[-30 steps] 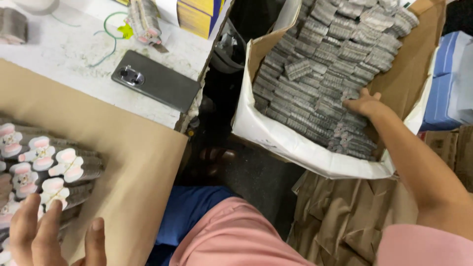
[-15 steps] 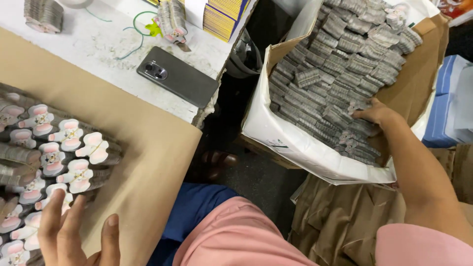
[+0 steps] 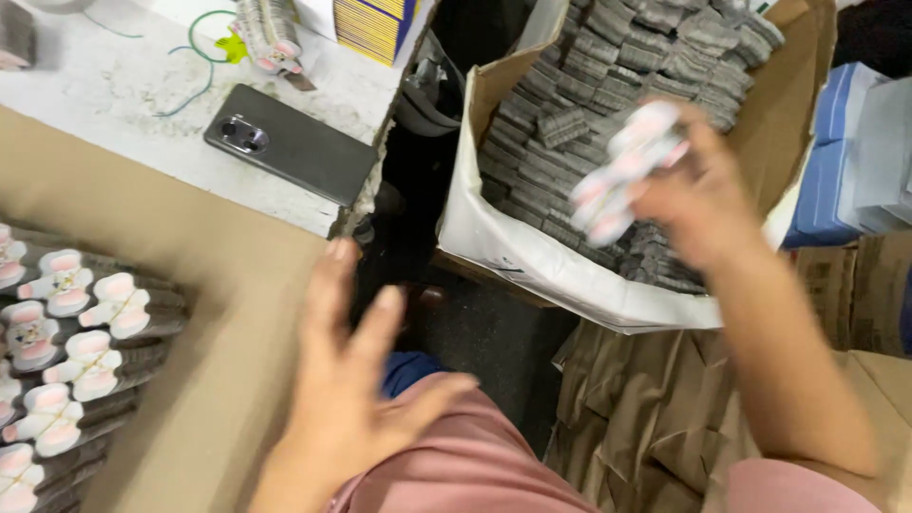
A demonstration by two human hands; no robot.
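My right hand (image 3: 708, 195) is shut on a small stack of white-and-pink packets (image 3: 622, 171), held blurred above a cardboard box (image 3: 532, 247) lined with white plastic and filled with several grey bundled packets (image 3: 570, 114). My left hand (image 3: 356, 380) hovers open, fingers spread, over the right edge of a brown cardboard sheet (image 3: 218, 323) and my lap. Rows of pink-and-white figure packets (image 3: 66, 351) lie on that sheet at the far left.
A dark phone (image 3: 290, 142) lies on the white tabletop (image 3: 142, 114) beside a yellow-and-blue box (image 3: 375, 24) and green wire. Crumpled brown paper (image 3: 655, 418) fills the floor at right. Blue containers (image 3: 855, 152) stand at the far right.
My right hand has lifted out of the box with a stack of packets. My left hand has moved right, off the packet rows, and spread open.
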